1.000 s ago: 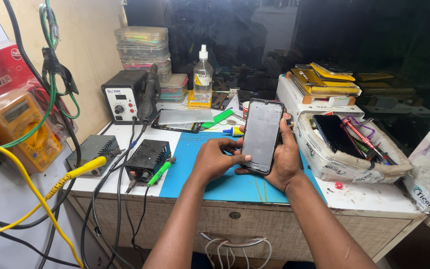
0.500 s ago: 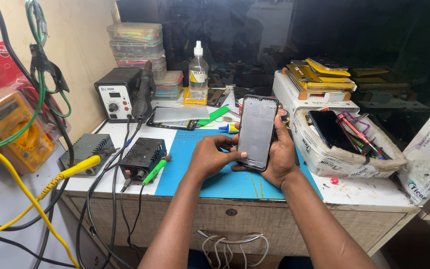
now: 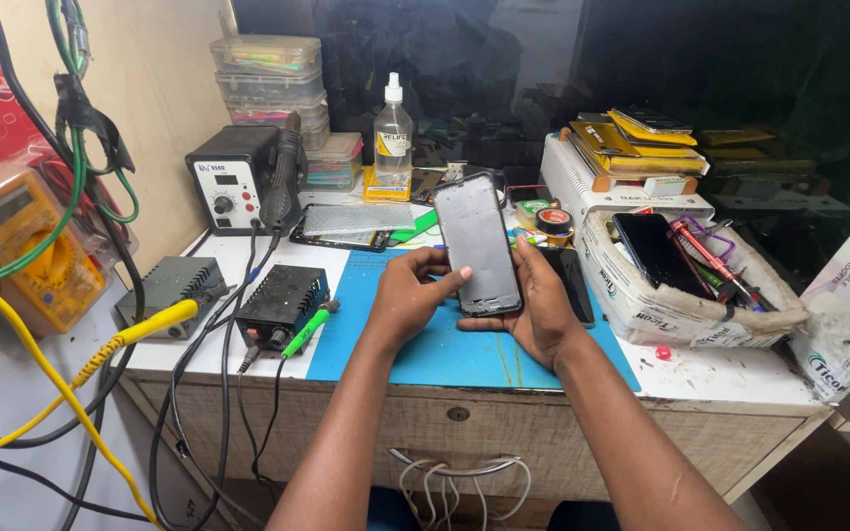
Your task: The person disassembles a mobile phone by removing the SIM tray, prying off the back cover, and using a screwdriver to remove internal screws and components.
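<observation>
Hands met at the centre of the head view, both wrapped around one smartphone (image 3: 477, 245) held above the blue mat (image 3: 415, 344). The phone stood on end, its long axis running nearly top to bottom in the frame, the upper end leaning slightly left and away from the wearer, the dark screen facing the camera. The left hand (image 3: 407, 295) closed on the phone's lower left edge, thumb laid across the glass near the bottom. The right hand (image 3: 535, 310) cupped the lower right side from behind, fingers curled under the bottom edge.

One blue mat covered the middle of the white table (image 3: 730, 374). Left of the mat sat two small dark boxes (image 3: 282, 295), side by side, with a green-handled probe (image 3: 307, 329) lying beside the nearer one. At upper left stood one black-and-white soldering station (image 3: 233, 177), its handpiece leaning against it, and behind it one stack of clear plastic boxes (image 3: 268, 79). One clear bottle (image 3: 393, 138) with a white nozzle stood at top centre. One orange multimeter (image 3: 22, 246) hung at the left edge, with a yellow cable (image 3: 71, 383) running down past it. At right, one white sack (image 3: 681, 305) held a second dark phone (image 3: 654, 256) and several red-handled tools, too tangled to count.
</observation>
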